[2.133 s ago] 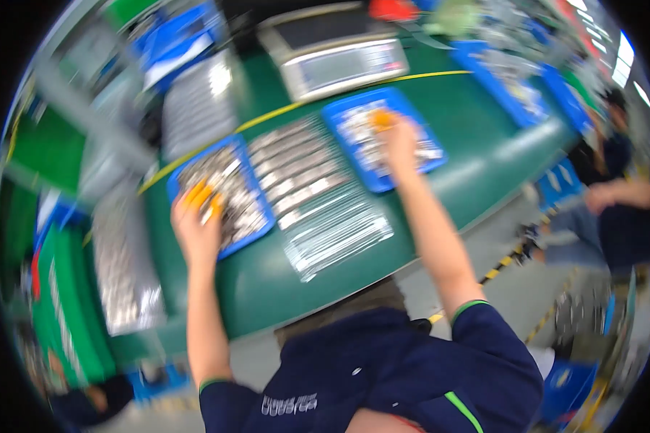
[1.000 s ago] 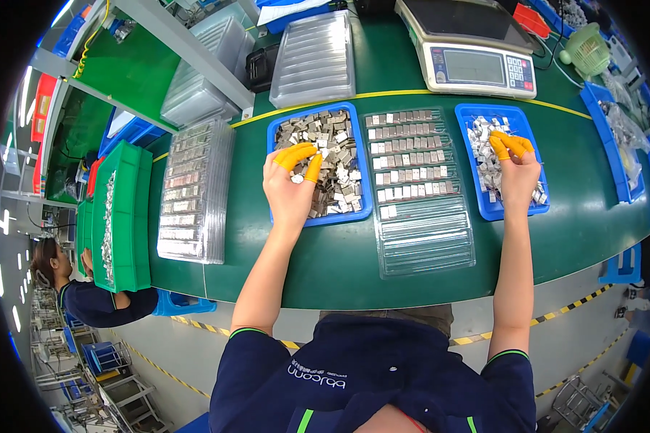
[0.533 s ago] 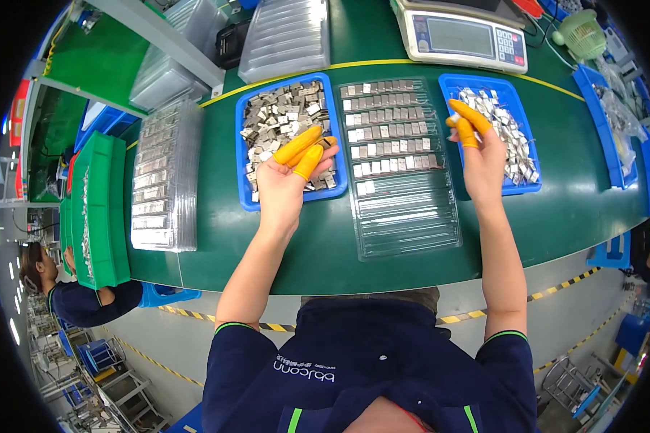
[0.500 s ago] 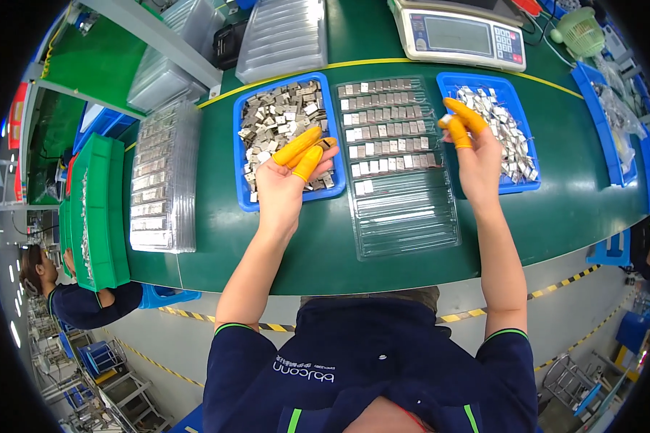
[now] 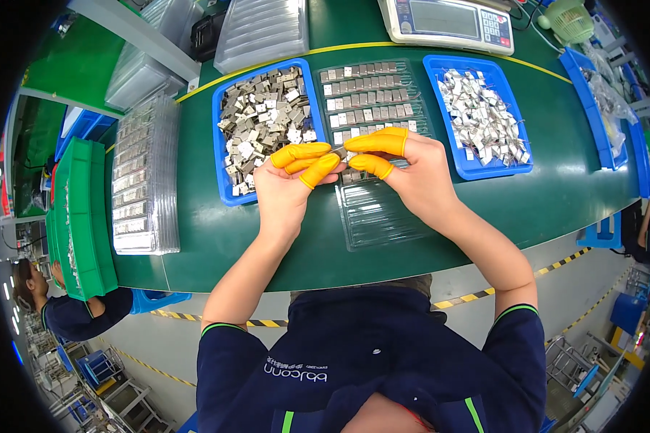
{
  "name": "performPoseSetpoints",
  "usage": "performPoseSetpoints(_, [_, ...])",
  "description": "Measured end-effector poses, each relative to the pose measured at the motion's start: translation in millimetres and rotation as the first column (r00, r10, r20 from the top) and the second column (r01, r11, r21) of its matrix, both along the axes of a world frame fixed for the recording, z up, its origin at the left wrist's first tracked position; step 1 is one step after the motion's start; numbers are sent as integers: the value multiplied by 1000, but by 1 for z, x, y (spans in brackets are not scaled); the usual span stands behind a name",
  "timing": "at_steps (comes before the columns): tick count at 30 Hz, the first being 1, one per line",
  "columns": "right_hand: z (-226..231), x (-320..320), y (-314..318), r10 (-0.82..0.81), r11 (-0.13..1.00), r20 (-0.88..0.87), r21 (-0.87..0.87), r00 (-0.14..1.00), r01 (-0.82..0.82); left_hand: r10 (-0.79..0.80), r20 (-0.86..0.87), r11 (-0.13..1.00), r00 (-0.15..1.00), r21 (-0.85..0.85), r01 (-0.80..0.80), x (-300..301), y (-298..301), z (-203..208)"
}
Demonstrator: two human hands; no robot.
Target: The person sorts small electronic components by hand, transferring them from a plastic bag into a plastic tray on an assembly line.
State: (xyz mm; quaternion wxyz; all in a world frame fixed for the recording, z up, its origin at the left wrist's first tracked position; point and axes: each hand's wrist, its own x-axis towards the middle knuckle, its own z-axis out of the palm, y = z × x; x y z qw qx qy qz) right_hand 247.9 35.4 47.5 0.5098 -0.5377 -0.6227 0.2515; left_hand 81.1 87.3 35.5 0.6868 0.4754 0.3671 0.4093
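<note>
My left hand (image 5: 287, 180), with yellow finger cots on several fingers, pinches a small grey metal housing (image 5: 341, 152). My right hand (image 5: 415, 166), also in yellow finger cots, meets it fingertip to fingertip and is closed at the housing's right side; the small white part in its grip is mostly hidden. Below both hands lies a clear plastic tray (image 5: 383, 216), its far rows filled with small metal pieces. To the left stands a blue bin (image 5: 219, 155) of loose grey metal housings. On the right, another blue bin (image 5: 477, 173) holds white parts with thin wire leads.
A stack of filled clear trays (image 5: 144, 180) stands at the left, beside a green bin (image 5: 94, 216). More clear trays (image 5: 263, 32) and a digital scale (image 5: 448, 22) are at the back. Another blue bin (image 5: 592, 108) sits far right. A co-worker (image 5: 72, 310) is at the left.
My right hand has moved left from the bin of white parts to meet my left hand over the tray. The left hand stays near the bin of grey housings, its housing now visible.
</note>
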Motion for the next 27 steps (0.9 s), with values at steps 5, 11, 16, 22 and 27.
performPoseSetpoints(5, [-6, -4, 5, -4, 999, -144, -41, 990, -2, -22, 19, 998, 1000, -57, 23, 1, -1, -4])
performPoseSetpoints(11, [-12, 3, 7, 41, 999, -29, 20, 999, -40, -84, 34, 987, 996, -132, 88, 2, 3, 1])
performPoseSetpoints(16, [-17, 8, 5, 52, 998, -17, 29, 998, -52, -243, -54, 970, 968, -43, 241, 0, 6, -7])
performPoseSetpoints(22, [-16, 1, -3, -47, 999, -83, 11, 995, 48, -116, 66, 991, 991, 72, 111, 1, -8, -17])
performPoseSetpoints(27, [-14, -2, -9, -36, 999, -96, -29, 995, 34, -107, 27, 988, 994, 111, 104, 0, -10, -18])
